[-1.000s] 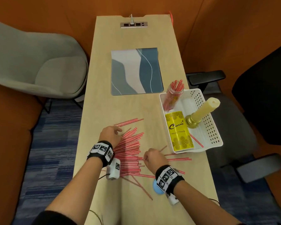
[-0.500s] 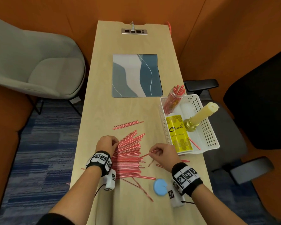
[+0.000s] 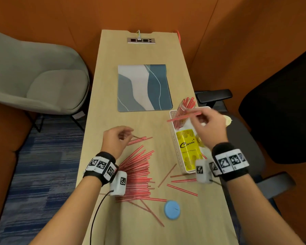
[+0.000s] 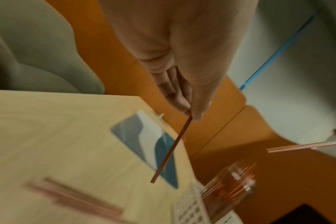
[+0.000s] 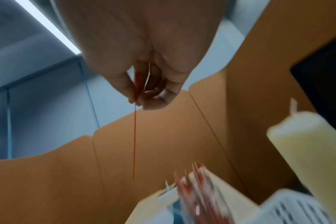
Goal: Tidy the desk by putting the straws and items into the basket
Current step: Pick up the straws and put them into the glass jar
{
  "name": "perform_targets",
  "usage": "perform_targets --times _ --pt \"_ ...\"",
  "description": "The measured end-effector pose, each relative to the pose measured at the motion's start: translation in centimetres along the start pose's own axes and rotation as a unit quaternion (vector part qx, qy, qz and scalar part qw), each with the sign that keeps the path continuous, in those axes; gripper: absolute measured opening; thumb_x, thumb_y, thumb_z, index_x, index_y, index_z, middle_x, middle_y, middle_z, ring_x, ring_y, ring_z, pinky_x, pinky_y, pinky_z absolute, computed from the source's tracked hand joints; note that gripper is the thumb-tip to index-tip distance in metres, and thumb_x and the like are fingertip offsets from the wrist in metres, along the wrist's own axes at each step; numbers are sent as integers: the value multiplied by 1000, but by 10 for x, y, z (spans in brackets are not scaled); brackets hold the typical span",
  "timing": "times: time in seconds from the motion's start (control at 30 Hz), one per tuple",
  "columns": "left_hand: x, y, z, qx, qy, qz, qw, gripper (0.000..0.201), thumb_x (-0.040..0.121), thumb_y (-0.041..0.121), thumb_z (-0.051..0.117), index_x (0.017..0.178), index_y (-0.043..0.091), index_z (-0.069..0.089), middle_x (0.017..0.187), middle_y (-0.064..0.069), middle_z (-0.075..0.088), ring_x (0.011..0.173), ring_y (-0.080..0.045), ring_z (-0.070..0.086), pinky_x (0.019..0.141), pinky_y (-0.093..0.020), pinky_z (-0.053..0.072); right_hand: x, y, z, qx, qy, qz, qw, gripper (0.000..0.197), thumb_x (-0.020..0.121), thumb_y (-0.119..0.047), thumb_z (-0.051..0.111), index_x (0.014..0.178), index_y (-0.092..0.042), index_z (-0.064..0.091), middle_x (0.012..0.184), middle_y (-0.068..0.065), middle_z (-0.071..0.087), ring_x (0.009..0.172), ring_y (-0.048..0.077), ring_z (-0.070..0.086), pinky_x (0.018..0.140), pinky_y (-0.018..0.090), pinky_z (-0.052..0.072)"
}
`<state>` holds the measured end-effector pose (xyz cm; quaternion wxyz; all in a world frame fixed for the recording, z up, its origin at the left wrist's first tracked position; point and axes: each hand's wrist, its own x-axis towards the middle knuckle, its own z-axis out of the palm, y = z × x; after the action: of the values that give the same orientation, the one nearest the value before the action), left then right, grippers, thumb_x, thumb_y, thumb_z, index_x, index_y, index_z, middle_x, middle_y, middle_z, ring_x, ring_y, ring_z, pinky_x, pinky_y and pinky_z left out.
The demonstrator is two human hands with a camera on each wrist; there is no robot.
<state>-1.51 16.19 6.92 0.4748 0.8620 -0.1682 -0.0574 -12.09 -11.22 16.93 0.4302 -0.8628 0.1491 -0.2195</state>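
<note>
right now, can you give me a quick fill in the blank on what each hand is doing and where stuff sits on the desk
1. The right hand pinches a red ____ above the basket.
2. The jar in the basket's far corner is full of ____.
3. The round lid near the desk's front edge is ____ in colour.
4. The left hand holds one thin straw over the ____.

Missing words: straw; straws; blue; desk

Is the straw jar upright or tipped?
Tipped: the jar leans in the basket corner, straws poking from its open mouth.
</note>
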Motion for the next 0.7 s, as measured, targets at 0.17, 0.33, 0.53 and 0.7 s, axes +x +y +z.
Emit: perform_targets --times 0.17,0.33,0.53,0.7 --pt "34 84 -5 -105 53 93 989 18 81 8 78 98 13 75 83 4 74 76 -10 69 74 -17 54 70 -8 -38 -78 90 -56 991 22 101 -19 45 101 -14 66 93 -3 64 77 12 59 71 20 45" --pt "70 145 4 -141 55 162 975 13 82 8 77 94 11 76 88 3 75 79 -10 71 77 -22 57 98 13 -26 -144 47 -50 987 24 103 -17 41 105 -10 64 100 1 60 89 9 53 78 13 38" --pt "114 187 36 -132 27 208 969 12 83 7 76 94 10 76 87 1 74 80 -8 71 77 -22 58 85 58 -6 -176 -67 47 981 38 100 -36 50 134 -20 52 98 1 54 87 15 53 82 34 46" --pt "136 198 75 -96 -38 209 972 10 83 8 75 92 12 77 82 1 73 76 -8 69 76 -27 59 50 65 -26 -112 -19 114 987 15 98 -32 54 109 -26 62 75 -8 57 66 5 54 65 27 45"
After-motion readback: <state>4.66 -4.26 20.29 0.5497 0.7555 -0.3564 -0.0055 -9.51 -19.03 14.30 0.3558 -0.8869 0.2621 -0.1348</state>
